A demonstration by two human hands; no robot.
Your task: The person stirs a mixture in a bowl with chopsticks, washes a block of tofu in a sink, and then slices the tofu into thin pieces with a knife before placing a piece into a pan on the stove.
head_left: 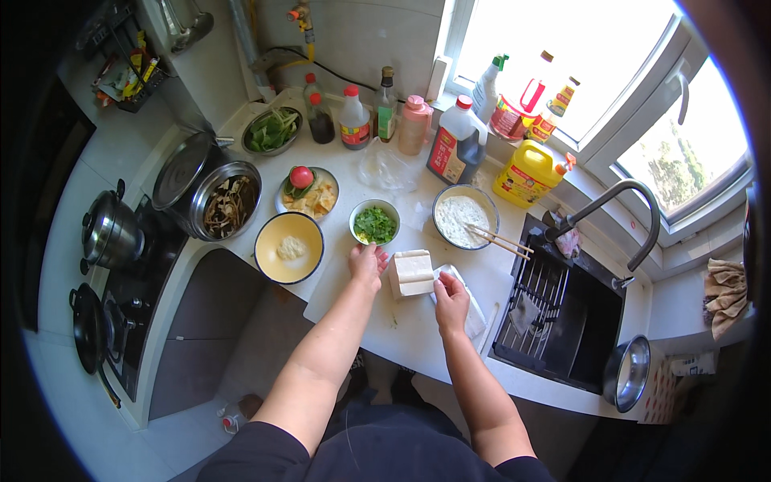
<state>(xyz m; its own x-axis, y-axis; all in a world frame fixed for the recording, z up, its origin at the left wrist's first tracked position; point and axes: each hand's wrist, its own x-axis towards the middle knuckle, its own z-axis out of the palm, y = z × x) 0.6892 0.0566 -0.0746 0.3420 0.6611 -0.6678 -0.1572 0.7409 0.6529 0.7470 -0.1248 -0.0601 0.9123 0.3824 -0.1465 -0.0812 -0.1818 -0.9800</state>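
An off-white, block-like stack of what look like thin sheets stands on the counter between my hands. My right hand is at its right edge, thumb and forefinger closed there. My left hand is left of the stack, fingers stretched and apart, just below a small bowl of chopped greens. Partly under my right hand lies a white tray. Behind it, a bowl of white, green-flecked mixture has chopsticks resting in it. A yellow bowl holding a pale lump stands to the left.
Bottles and a large dark jug line the back, with a yellow container by the window. At right is a black sink with a curved faucet. Pots and a steel pan are left.
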